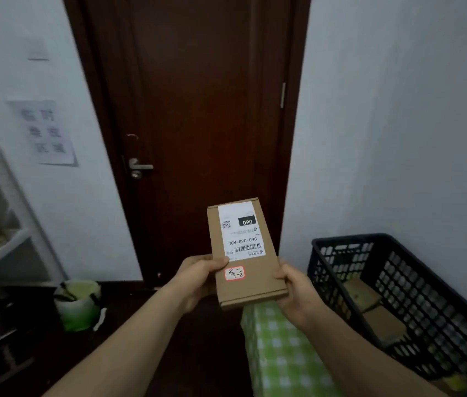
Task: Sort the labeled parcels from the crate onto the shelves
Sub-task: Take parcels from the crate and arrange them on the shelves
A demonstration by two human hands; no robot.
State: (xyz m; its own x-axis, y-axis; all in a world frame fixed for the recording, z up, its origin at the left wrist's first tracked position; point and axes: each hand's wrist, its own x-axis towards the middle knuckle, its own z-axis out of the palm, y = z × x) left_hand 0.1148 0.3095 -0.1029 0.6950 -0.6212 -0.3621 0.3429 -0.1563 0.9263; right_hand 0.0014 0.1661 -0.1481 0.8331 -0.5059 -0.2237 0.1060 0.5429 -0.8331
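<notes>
The flat brown cardboard parcel (245, 253) is held up before the dark wooden door (198, 110), left hand (198, 277) and right hand (295, 290) gripping its near corners. Best read the red-edged sticker (235, 273) squarely before turning to the white shelves (0, 239), leaving the black plastic crate (415, 296) behind.

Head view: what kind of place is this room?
Probably a small parcel sorting room: a labeled parcel, a black crate holding more boxes, and white shelves at the left.

White label (241, 230) on parcel (255, 292), upside down, 060 and 060-06B-A05, red-edged sticker (234, 273) handwritten 3-38, wall notice (46, 133) blurred
</notes>
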